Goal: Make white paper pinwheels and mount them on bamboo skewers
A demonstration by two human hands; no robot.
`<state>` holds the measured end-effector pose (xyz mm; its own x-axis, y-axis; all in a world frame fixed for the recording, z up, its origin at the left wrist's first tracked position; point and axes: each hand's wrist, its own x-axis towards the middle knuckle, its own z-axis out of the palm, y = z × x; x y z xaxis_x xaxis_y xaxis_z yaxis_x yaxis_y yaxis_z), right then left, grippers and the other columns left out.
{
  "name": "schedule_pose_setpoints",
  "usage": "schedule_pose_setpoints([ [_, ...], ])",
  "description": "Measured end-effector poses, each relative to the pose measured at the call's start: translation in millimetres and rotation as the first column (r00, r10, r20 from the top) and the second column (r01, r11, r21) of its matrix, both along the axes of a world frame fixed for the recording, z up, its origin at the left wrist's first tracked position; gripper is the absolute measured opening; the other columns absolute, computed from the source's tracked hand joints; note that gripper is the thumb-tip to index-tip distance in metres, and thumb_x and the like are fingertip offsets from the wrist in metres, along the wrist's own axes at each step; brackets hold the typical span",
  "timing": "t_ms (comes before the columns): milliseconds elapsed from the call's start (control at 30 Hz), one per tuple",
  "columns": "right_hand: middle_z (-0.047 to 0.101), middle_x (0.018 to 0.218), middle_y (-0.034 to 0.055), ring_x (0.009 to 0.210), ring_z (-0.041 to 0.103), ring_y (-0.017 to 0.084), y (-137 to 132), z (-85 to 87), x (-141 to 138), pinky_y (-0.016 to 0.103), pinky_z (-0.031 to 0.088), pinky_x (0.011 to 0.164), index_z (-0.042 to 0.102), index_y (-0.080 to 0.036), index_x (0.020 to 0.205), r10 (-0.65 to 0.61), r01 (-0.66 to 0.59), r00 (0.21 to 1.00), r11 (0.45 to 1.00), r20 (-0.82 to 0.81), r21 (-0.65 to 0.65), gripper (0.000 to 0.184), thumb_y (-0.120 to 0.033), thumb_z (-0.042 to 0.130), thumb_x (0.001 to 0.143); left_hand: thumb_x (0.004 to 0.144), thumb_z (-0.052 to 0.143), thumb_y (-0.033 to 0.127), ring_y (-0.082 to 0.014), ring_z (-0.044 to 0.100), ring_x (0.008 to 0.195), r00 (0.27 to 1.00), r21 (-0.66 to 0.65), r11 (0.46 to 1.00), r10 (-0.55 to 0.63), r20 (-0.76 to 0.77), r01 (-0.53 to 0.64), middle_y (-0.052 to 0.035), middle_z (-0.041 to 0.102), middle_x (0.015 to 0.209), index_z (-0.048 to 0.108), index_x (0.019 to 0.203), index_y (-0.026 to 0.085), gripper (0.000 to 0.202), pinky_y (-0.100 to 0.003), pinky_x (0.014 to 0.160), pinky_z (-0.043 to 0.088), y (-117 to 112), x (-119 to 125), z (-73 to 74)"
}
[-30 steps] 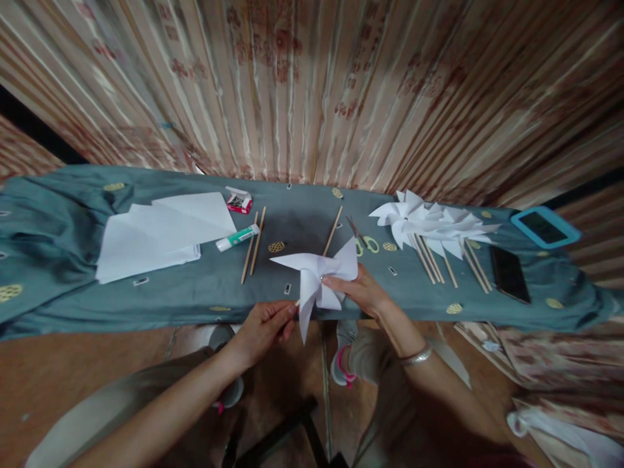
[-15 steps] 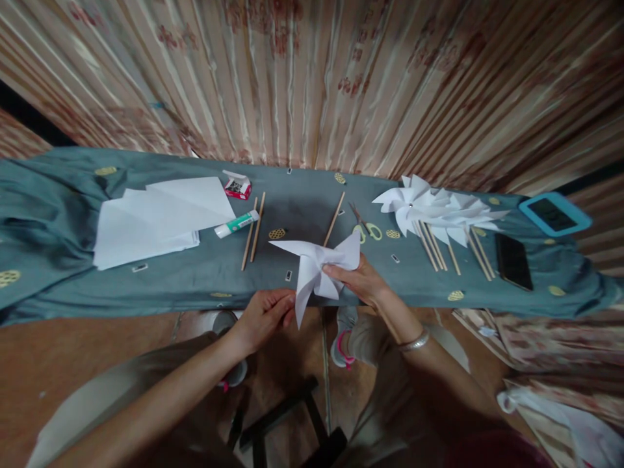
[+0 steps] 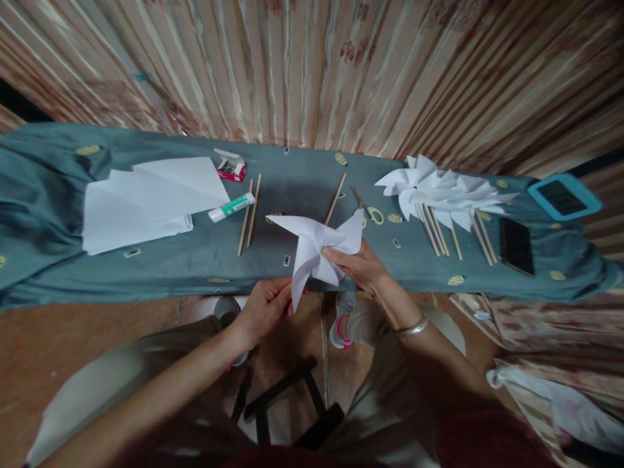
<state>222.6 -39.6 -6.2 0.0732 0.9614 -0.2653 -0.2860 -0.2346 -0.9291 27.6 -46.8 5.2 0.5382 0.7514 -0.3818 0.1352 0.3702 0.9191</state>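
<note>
Left hand [image 3: 267, 307]: forearm comes in from near left, fingers pinched narrow on the lower blade tip of the paper pinwheel [image 3: 316, 244]. Right hand [image 3: 361, 266]: wrist bent inward, silver bangle [image 3: 412, 328] on it, fingertips closed on the pinwheel's right blades near the hub. The pinwheel is held above the near edge of the grey-blue cloth [image 3: 195, 266], centre of scene. Glue tube [image 3: 233, 207] and red box [image 3: 231, 168] lie far left; their print is unreadable.

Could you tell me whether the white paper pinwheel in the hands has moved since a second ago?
No: the white paper pinwheel stays just left of the yellow-handled scissors; the camera shifted.
</note>
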Motion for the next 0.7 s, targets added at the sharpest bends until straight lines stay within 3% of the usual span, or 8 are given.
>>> schedule_pose_setpoints([
  [233, 0.071, 0.072, -0.0007, 0.067, 0.063, 0.014, 1.6, 3.6, 2.1, 0.030, 0.053, 0.071, 0.070, -0.018, 0.073, -0.023, 0.022, 0.999, 0.999, -0.048, -0.028, 0.036, -0.035, 0.089, 0.048, 0.076, 0.058, 0.054, -0.0059, 0.030, 0.041, 0.999, 0.060, 0.998, 0.024, -0.031, -0.022, 0.0057, 0.043, 0.047, 0.067, 0.072, 0.014, 0.041, -0.020, 0.041, 0.021, -3.5, 4.4, -1.6],
  [533, 0.074, 0.083, 0.0006, 0.075, 0.064, 0.014, 15.0, 6.2, 16.3, 0.028, 0.051, 0.077, 0.072, -0.017, 0.083, 0.088, -0.089, 0.996, 0.996, 0.031, 0.025, 0.034, -0.032, 0.085, 0.056, 0.067, 0.065, 0.061, -0.0044, 0.028, 0.044, 0.995, -0.157, 0.987, 0.057, 0.080, -0.044, 0.0062, 0.041, 0.049, 0.068, 0.078, 0.013, 0.049, -0.017, 0.042, 0.018, 9.0, 5.4, 3.0],
  [700, 0.075, 0.088, 0.0032, 0.080, 0.066, 0.016, 19.4, 13.7, 15.0, 0.032, 0.051, 0.081, 0.071, -0.018, 0.089, 0.115, -0.117, 0.992, 0.992, 0.055, 0.038, 0.039, -0.034, 0.084, 0.056, 0.065, 0.068, 0.060, -0.0041, 0.032, 0.046, 0.990, -0.181, 0.980, 0.101, 0.096, -0.082, 0.0044, 0.046, 0.053, 0.067, 0.076, 0.013, 0.049, -0.016, 0.044, 0.020, 11.4, 3.9, 1.5],
])
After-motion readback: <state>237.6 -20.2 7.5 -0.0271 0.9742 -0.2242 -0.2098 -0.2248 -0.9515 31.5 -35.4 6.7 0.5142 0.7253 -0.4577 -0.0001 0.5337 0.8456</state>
